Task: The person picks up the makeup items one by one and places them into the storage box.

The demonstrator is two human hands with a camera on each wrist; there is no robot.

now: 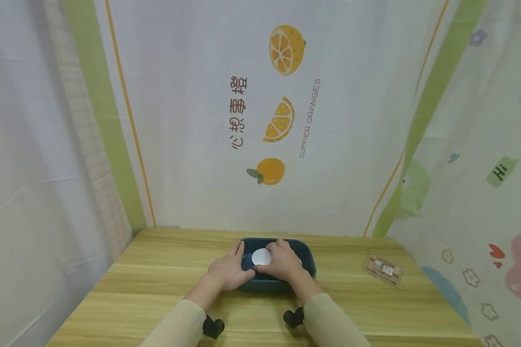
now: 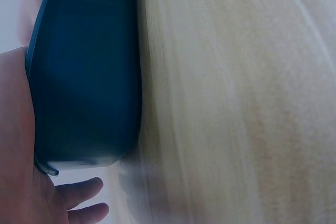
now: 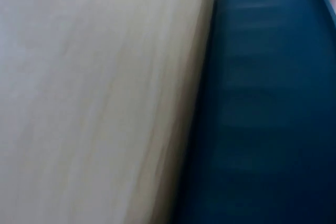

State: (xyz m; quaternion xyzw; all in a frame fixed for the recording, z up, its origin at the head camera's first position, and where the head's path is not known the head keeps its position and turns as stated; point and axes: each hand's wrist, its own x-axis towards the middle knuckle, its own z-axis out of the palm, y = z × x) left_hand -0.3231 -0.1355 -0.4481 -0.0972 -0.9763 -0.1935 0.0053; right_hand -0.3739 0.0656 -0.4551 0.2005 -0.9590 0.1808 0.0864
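A dark blue rectangular plastic basin with rounded corners stands on the table. At its left end my left hand grips the rim, thumb by the front edge and fingers along the outer end. In the left wrist view the fingers reach past the basin's end. My right hand reaches into the basin and pinches a flat white round piece between thumb and fingers. A sliver of another white thing shows to the right of that hand, mostly hidden. The right wrist view holds only the basin's outer wall and tabletop.
The wood-grain table runs back to a white curtain printed with oranges. A brown patterned card lies at the table's right side. Black heart-shaped pieces sit at both wrists. More printed cloth hangs on the right.
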